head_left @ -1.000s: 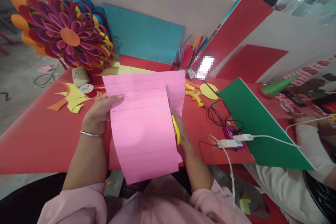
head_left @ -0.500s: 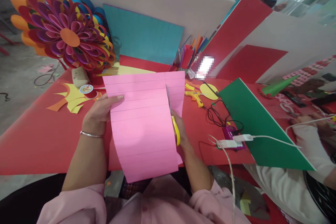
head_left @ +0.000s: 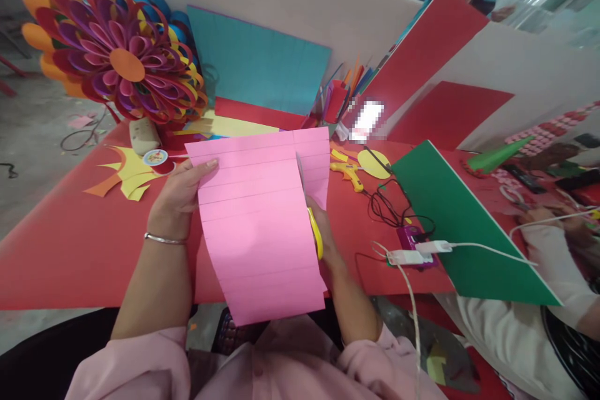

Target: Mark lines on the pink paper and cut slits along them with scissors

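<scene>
A pink ruled paper sheet (head_left: 257, 225) is held up over the red table (head_left: 70, 250). My left hand (head_left: 180, 194) grips the sheet's left edge, thumb on top. My right hand (head_left: 323, 234), mostly hidden behind the sheet, is closed on yellow-handled scissors (head_left: 312, 215). Their blades point away from me into a cut near the sheet's right edge.
A large paper flower (head_left: 117, 53) stands at the back left, with yellow and orange cutouts (head_left: 124, 178) below it. A yellow glue gun (head_left: 347, 172), black cables, a power strip (head_left: 412, 250) and a green sheet (head_left: 464, 225) lie right. Another person's sleeve (head_left: 548, 262) is at far right.
The pink sheet has tilted slightly and my left thumb has slid a little up along its edge. The scissors stay at nearly the same spot in the cut.
</scene>
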`<state>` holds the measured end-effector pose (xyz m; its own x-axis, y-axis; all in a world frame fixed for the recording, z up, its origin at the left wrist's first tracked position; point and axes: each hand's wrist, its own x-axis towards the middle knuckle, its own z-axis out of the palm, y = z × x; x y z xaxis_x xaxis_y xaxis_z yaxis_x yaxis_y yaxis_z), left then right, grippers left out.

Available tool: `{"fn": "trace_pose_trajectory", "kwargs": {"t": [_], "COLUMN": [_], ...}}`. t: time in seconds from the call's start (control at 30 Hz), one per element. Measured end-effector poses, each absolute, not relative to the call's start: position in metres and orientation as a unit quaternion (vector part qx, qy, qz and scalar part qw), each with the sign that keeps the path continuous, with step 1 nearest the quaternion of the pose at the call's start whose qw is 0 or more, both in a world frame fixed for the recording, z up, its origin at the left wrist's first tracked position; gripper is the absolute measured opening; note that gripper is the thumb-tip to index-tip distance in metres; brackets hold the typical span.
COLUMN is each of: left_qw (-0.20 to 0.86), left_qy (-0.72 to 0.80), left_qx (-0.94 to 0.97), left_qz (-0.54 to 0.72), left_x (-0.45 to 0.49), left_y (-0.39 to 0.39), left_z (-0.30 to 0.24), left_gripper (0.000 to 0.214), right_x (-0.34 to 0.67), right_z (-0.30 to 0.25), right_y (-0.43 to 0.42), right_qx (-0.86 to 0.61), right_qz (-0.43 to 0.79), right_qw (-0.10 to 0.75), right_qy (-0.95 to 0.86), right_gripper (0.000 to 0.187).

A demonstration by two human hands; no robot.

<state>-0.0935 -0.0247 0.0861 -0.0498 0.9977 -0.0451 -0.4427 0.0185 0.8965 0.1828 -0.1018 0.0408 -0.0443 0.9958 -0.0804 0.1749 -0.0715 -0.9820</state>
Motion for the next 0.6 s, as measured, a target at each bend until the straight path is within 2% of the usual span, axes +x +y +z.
{"fn": "trace_pose_trajectory", "kwargs": {"t": [0.17,0.47,0.6], "left_qw": [0.601,0.604,0.604], "left_qy": [0.402,0.402,0.405], "left_qx": [0.342,0.34,0.343], "left_qz": [0.6,0.598,0.595], "left_x": [-0.091,-0.09,-0.092], "left_y": [-0.031,-0.035,-0.035], "left_z": [0.093,0.1,0.099], "left_gripper": [0.027,0.028,0.026], "right_x": [0.183,0.182,0.183], "right_z": [0.049,0.057,0.054], "right_y": [-0.099,-0.091,-0.088], "right_qx": [-0.579,-0.545,-0.538], "right_qz": [0.388,0.376,0.369], "right_qw": [0.382,0.407,0.407], "right_qy": [-0.607,-0.629,-0.639], "right_gripper": [0.038,0.051,0.048]}}
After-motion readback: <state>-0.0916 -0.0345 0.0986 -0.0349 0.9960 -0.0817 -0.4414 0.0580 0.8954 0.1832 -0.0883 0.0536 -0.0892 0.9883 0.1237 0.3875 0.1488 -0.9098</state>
